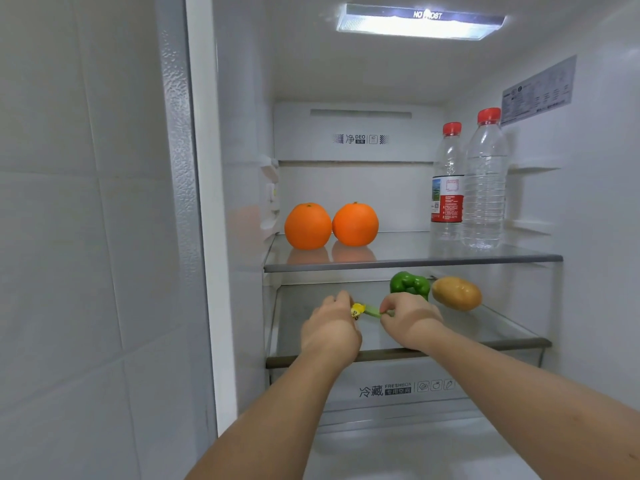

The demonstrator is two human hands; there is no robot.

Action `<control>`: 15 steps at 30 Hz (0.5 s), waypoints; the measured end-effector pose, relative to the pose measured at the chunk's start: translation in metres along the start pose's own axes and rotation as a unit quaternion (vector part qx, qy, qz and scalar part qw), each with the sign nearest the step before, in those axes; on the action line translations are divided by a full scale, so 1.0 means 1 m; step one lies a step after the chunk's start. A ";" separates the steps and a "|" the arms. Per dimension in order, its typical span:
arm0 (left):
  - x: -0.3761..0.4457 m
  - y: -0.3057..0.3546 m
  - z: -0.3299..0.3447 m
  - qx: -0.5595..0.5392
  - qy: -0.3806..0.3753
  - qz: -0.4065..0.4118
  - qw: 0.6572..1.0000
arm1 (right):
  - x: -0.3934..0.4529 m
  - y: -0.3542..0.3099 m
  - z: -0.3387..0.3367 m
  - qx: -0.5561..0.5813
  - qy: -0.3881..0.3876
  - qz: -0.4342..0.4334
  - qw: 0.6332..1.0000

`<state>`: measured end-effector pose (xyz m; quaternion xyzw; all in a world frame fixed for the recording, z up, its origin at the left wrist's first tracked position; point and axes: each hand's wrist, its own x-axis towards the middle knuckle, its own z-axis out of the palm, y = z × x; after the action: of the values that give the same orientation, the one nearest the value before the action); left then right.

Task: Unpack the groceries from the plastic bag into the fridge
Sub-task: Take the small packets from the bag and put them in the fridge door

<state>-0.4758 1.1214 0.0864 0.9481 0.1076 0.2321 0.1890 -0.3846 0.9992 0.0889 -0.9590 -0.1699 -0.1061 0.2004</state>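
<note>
Open fridge, lower shelf [512,342] — your left hand [330,329] and right hand [410,322] both pinch a green stalk [372,310] just above it. Let go unevenly and it could roll off — or knock the pepper [410,284].

I see a grey tiled wall [69,237] left of the cabinet, a lit white ceiling lamp [420,24] marked "NO FROST", and a printed rating sticker [538,90] at right.
</note>
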 end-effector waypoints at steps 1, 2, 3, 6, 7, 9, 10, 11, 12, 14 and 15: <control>-0.001 0.001 0.001 -0.006 0.002 0.006 1.000 | -0.003 0.000 -0.003 0.000 0.008 -0.003 1.000; -0.002 0.002 0.001 -0.013 0.003 0.014 1.000 | -0.008 0.001 -0.006 0.005 0.020 -0.008 1.000; -0.003 0.003 0.002 -0.020 0.005 0.023 1.000 | -0.014 0.001 -0.009 0.015 0.032 -0.016 0.999; -0.001 0.009 0.002 -0.044 0.012 0.053 0.998 | -0.030 0.008 -0.020 0.066 0.056 -0.069 0.994; -0.002 0.012 0.002 -0.056 0.011 0.062 0.996 | -0.036 0.011 -0.023 0.073 0.055 -0.082 0.992; -0.005 0.019 0.002 -0.089 0.006 0.089 0.992 | -0.049 0.020 -0.032 0.075 0.064 -0.094 0.991; -0.009 0.023 0.003 -0.110 0.006 0.106 0.988 | -0.057 0.026 -0.037 0.075 0.071 -0.095 0.990; -0.014 0.029 0.004 -0.131 0.009 0.125 0.983 | -0.066 0.033 -0.043 0.075 0.076 -0.092 0.990; -0.022 0.035 0.005 -0.149 0.011 0.141 0.979 | -0.076 0.041 -0.048 0.076 0.083 -0.090 0.990; -0.040 0.051 0.008 -0.175 0.007 0.165 0.971 | -0.102 0.060 -0.060 0.070 0.096 -0.078 0.990; -0.049 0.060 0.010 -0.183 0.004 0.174 0.968 | -0.117 0.070 -0.066 0.066 0.103 -0.067 0.990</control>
<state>-0.5068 1.0497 0.0835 0.9005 -0.1023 0.2814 0.3155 -0.4751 0.8778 0.0924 -0.9140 -0.2187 -0.2064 0.2724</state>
